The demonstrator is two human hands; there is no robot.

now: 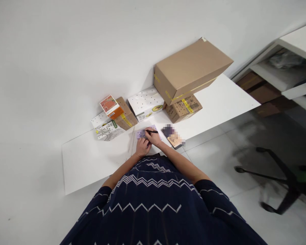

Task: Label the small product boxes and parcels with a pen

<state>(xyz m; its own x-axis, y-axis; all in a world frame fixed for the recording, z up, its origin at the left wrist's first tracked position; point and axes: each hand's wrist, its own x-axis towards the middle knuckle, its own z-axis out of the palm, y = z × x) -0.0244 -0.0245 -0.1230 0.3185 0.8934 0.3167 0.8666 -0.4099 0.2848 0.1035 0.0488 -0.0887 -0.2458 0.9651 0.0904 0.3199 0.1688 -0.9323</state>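
My right hand (pixel 153 136) grips a black pen (pixel 153 131) over a purple patterned sheet (pixel 138 134) on the white table (pixel 84 163). The pen's tip end points left, above dark marks on the sheet. Against the sheet's near edge rests my left hand (pixel 142 147), its fingers lying loosely and close to the right hand; part of them is hidden. A flat, dark-edged item (pixel 177 140) lies just right of my right hand, its face pixelated.
Along the wall stand a white avocado-print box (pixel 145 102), a "Super Meal" box (pixel 109 132), a brown carton (pixel 126 117) and an orange box (pixel 111 107). A large carton (pixel 191 71) sits atop a smaller one (pixel 183 109). Shelves (pixel 267 76) and a chair base (pixel 283 180) are at right.
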